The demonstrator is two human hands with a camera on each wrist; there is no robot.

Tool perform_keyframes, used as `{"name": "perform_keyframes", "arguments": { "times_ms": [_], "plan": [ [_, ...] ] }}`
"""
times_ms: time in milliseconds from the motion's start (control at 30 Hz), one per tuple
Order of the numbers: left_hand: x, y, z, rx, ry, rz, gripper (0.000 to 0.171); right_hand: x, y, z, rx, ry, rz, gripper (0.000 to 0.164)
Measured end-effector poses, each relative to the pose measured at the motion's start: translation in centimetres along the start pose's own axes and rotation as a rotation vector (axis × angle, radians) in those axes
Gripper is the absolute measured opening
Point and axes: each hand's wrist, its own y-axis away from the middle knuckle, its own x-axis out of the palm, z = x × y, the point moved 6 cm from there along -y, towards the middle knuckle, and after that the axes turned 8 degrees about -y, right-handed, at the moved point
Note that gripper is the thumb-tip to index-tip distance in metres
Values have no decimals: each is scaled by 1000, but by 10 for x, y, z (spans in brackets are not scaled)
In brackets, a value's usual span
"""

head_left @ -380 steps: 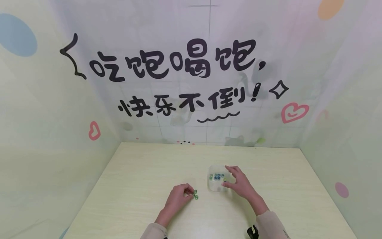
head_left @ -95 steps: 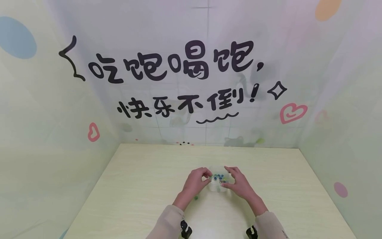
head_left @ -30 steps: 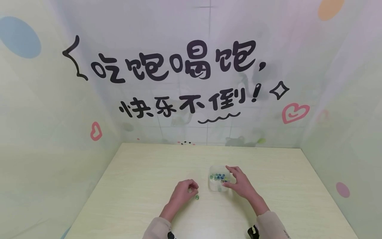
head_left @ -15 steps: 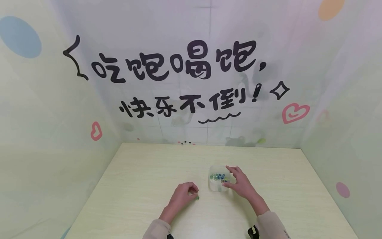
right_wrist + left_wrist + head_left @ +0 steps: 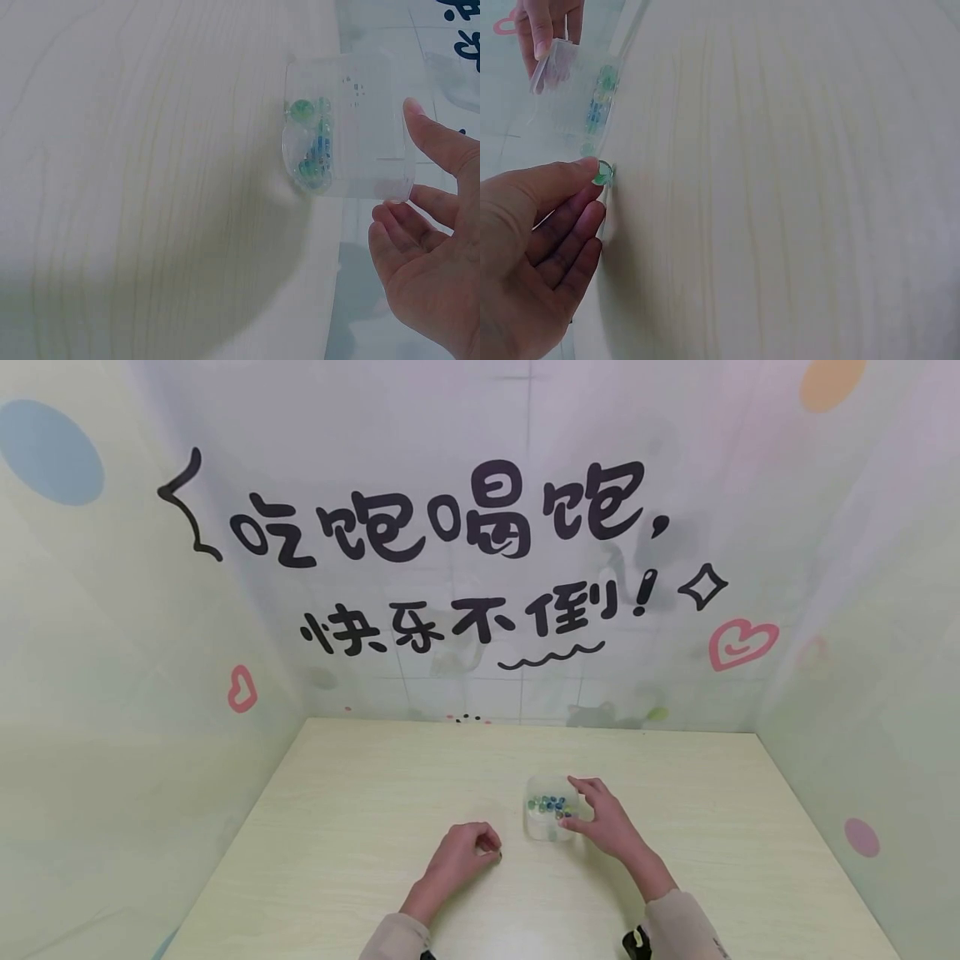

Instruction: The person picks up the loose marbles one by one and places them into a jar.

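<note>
Between thumb and fingertips, my left hand (image 5: 459,856) pinches a green glass marble (image 5: 602,173) low at the tabletop, left of and nearer than the box. The marble is mostly covered by the fingers in the head view. A clear plastic box (image 5: 367,127) stands upright on the table, with several green and blue marbles (image 5: 551,803) gathered on its bottom. My right hand (image 5: 609,817) holds this box at its right side, thumb and fingers spread along the rim. The right wrist view shows thumb and index finger at the box's upper edge.
The pale wood table (image 5: 360,777) runs back to a printed fabric backdrop (image 5: 480,693) with black lettering. Fabric walls (image 5: 840,760) border it on the left and right. Both forearms come in from the front edge.
Earlier a few green marbles lay by my left hand, and the box held fewer. Within the last second, the left hand lowered to the last loose one and pinched it. My right hand stays put.
</note>
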Motion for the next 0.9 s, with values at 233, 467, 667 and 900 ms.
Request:
{"name": "perform_keyframes", "arguments": {
  "times_ms": [233,467,667,900],
  "plan": [
    [1,0,1,-6,3,3,10,0,0,0,-3,1,-1,71],
    [1,-2,0,-23,-3,-4,10,0,0,-1,4,-4,1,71],
    [-4,-5,-3,-18,-23,-37,10,0,0,-1,-1,-2,2,72],
    [-11,-9,-10,-12,-7,-43,8,0,-1,-1,-3,-9,-3,71]
  ]
}}
